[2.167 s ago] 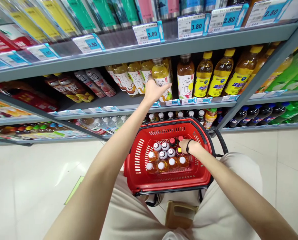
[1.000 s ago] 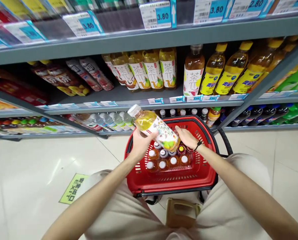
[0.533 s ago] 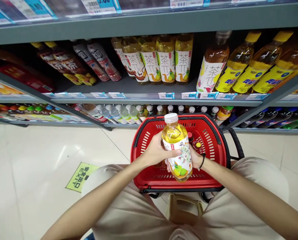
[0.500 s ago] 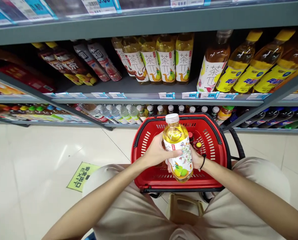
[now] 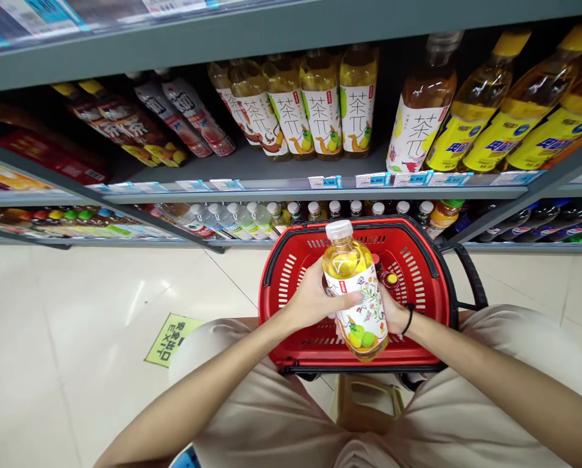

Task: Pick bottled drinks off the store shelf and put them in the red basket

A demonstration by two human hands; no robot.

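A bottle of tea drink (image 5: 356, 292) with a white cap and a white label with flowers and fruit is held over the red shopping basket (image 5: 283, 260), tilted a little. My left hand (image 5: 315, 299) wraps its left side, thumb lying across the label. From the right, my right hand (image 5: 391, 312) grips the bottle too; most of its fingers are hidden behind it. Inside the basket, a small bottle with a yellow cap (image 5: 391, 279) and one with a red cap show beside the held bottle.
Ahead, a shelf holds similar tea bottles (image 5: 356, 120) and yellow-labelled bottles (image 5: 498, 117), with price tags (image 5: 373, 180) along its edge. Lower down stand more bottles (image 5: 254, 221). A black basket handle (image 5: 471, 279) sticks out at right. A yellow exit sign (image 5: 171, 341) lies on the floor.
The view has shifted slightly, so basket, hands and bottle appear a little further right. Both hands keep the same hold on the bottle.
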